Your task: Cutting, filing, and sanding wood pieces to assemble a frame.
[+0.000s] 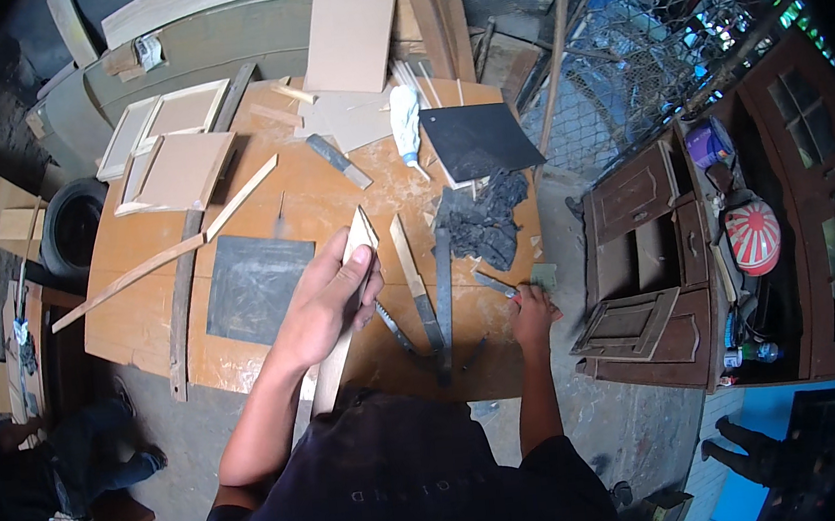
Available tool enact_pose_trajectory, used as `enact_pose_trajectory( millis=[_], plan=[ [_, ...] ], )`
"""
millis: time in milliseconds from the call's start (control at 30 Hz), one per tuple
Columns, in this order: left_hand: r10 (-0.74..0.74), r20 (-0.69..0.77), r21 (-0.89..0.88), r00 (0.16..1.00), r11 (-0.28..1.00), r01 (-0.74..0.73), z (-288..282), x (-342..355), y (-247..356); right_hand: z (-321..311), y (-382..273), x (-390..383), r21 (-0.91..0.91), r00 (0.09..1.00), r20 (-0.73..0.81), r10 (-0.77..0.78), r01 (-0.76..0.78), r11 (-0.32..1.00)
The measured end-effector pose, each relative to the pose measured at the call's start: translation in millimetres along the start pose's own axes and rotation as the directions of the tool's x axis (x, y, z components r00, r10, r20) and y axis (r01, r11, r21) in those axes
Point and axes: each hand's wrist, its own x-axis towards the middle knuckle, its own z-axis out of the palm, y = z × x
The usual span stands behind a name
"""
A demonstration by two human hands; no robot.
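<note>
My left hand (pixel 340 293) grips a pale wooden slat (pixel 361 228) with a pointed top end, held at a slant above the worktable (pixel 121 309). My right hand (pixel 532 305) is closed on a narrow tool (pixel 495 282) at the table's right edge; I cannot make out its exact kind. Beside the hands lie another slat (pixel 405 252), a long dark metal strip (pixel 444 298), a serrated blade (pixel 394 328) and a crumpled dark cloth (pixel 484 219).
A grey square sheet (pixel 259 288), wood frames (pixel 177 168), a white bottle (pixel 407 126) and a black board (pixel 476 139) lie on the table. A tyre (pixel 73 228) and a seated person (pixel 83 443) are left; a cabinet (pixel 666 337) stands right, a wire fence (pixel 599 62) behind.
</note>
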Motion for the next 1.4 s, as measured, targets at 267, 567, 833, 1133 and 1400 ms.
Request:
enact_pose_trajectory(
  millis=[267, 567, 833, 1133, 1400],
  plan=[
    [-0.064, -0.258, -0.048, 0.964, 0.997, 0.053, -33, -16, -47, -33, -138, -28, 0.503, 0.962, -0.078, -0.263, 0.266, 0.822],
    [0.353, -0.338, 0.528, 0.872, 0.839, -0.135, -75, -44, -81, 18, -207, -83, 0.112, 0.931, 0.220, -0.292, 0.273, 0.955],
    [0.305, 0.038, 0.714, 0.952, 0.658, -0.239, -134, -31, -105, 24, -222, -112, 0.069, 0.980, 0.198, -0.006, -0.008, 0.998],
    [0.266, 0.497, 0.587, 0.826, 0.598, -0.546, -170, -38, -246, 18, -334, -235, 0.568, 0.732, 0.110, 0.673, -0.602, 0.562],
    [0.236, 0.740, 0.553, 0.630, 0.320, -0.770, -186, -74, -290, 57, -438, -323, 0.729, 0.549, 0.092, 0.831, -0.605, 0.319]
  ],
)
